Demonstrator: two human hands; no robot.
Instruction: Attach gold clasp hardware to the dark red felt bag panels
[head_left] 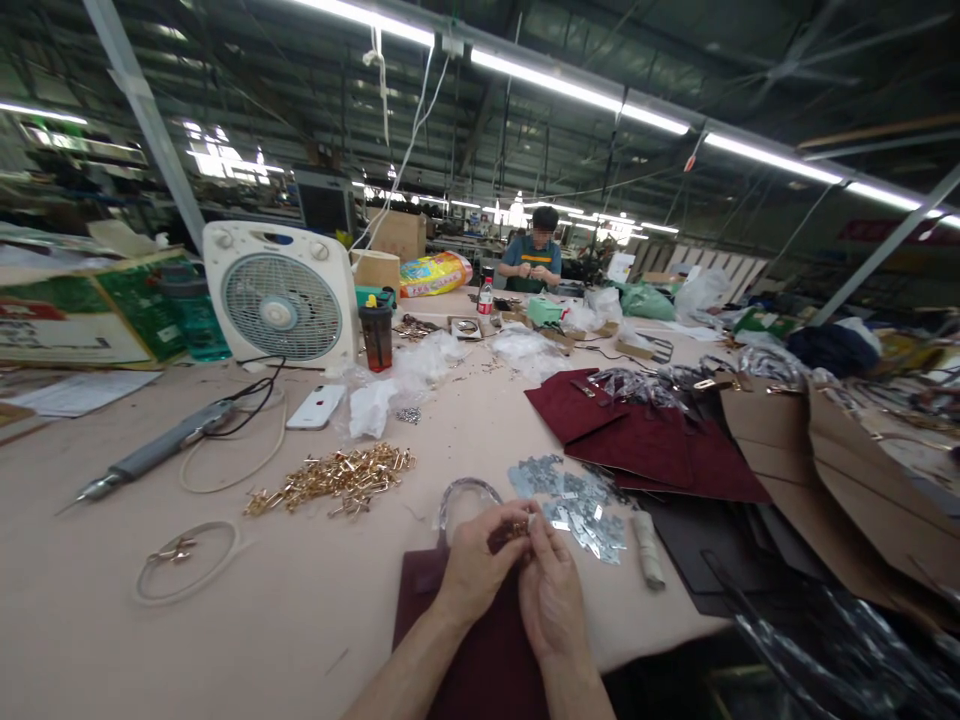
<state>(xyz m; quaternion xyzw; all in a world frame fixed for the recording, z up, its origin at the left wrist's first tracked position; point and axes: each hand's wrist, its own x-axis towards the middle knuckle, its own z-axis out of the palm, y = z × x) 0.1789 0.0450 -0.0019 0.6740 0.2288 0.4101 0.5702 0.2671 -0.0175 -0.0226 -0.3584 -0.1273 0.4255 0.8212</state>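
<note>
My left hand [476, 565] and my right hand [553, 600] meet above a dark red fabric bag panel [465, 640] at the table's near edge. Their fingertips pinch a small gold metal fitting [517, 530], partly hidden by my fingers. A clear plastic loop handle [469, 492] lies just past my left hand. A heap of gold metal clasps [330, 480] sits to the left, and scattered silver metal plates [574, 510] lie just beyond my right hand. A white roll [649, 550] stands apart to the right.
A grey soldering iron [157, 450], a white phone [315, 405] and a white box fan [281, 295] occupy the left side of the table. Dark red panels [645, 445] and cardboard sheets [840, 480] are piled at right. A co-worker [531, 255] sits across the table.
</note>
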